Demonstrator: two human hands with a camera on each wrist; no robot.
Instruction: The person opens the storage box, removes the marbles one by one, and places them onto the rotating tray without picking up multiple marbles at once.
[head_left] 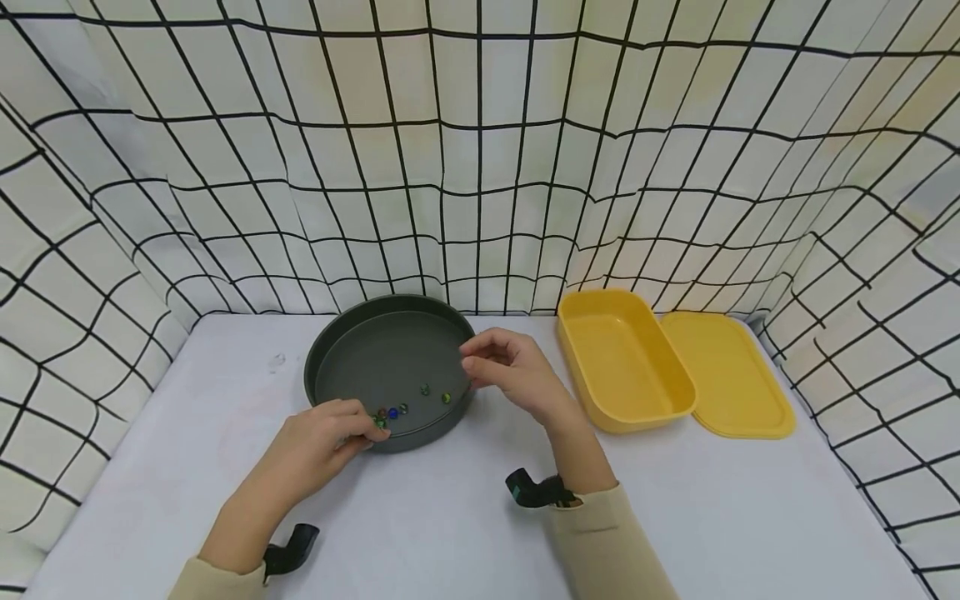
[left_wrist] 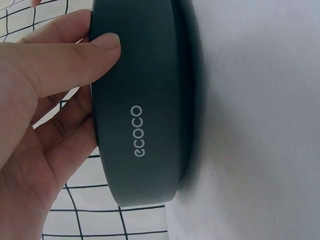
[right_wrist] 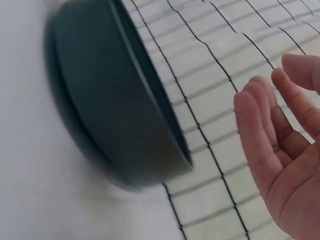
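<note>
A round dark green tray [head_left: 386, 350] with a raised rim sits on the white table, and "ecoco" is printed on its outer wall [left_wrist: 135, 90]. Several small glass marbles [head_left: 393, 413], blue, green and brown, lie inside near the front. My left hand [head_left: 322, 442] grips the front-left rim, thumb on the outer wall and fingers over the edge, beside some marbles. At the tray's right rim, my right hand [head_left: 513, 371] hovers with loosely bent fingers. In the right wrist view this hand [right_wrist: 285, 145] is apart from the tray, and nothing shows in it.
To the right stands a yellow rectangular container [head_left: 626, 358], without its lid on. A flat yellow lid [head_left: 727, 375] lies beside it, partly behind its wall. White cloth walls with a black grid [head_left: 480, 158] close in the back and both sides.
</note>
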